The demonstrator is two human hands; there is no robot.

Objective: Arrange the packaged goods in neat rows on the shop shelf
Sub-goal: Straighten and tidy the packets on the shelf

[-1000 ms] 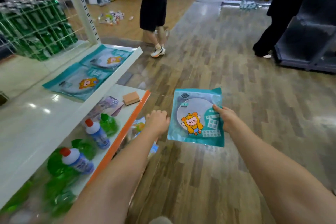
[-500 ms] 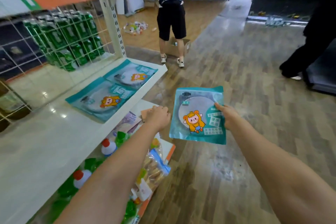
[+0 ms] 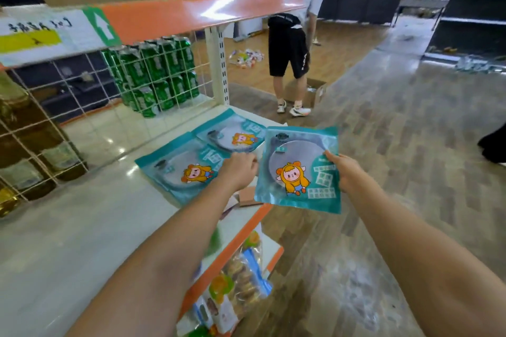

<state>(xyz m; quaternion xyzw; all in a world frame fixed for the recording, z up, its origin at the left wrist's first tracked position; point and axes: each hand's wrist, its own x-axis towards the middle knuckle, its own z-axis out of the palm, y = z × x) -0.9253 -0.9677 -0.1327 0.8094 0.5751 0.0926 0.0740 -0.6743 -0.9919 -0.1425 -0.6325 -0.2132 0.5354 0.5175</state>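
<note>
Teal packet (image 3: 297, 169) being pinched at right edge by right hand (image 3: 346, 172); left hand (image 3: 241, 169) being held curled, empty, above white shelf (image 3: 82, 227); wooden floor (image 3: 410, 145) beyond.

Teal packet (image 3: 298, 169); green cans (image 3: 156, 74); orange shelf edge (image 3: 202, 12)

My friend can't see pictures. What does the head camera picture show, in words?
A person's right hand holds a teal packet with a cartoon child beside a white shop shelf. Their left hand reaches over two matching packets lying flat there. Green cans stand behind a wire grid.
</note>
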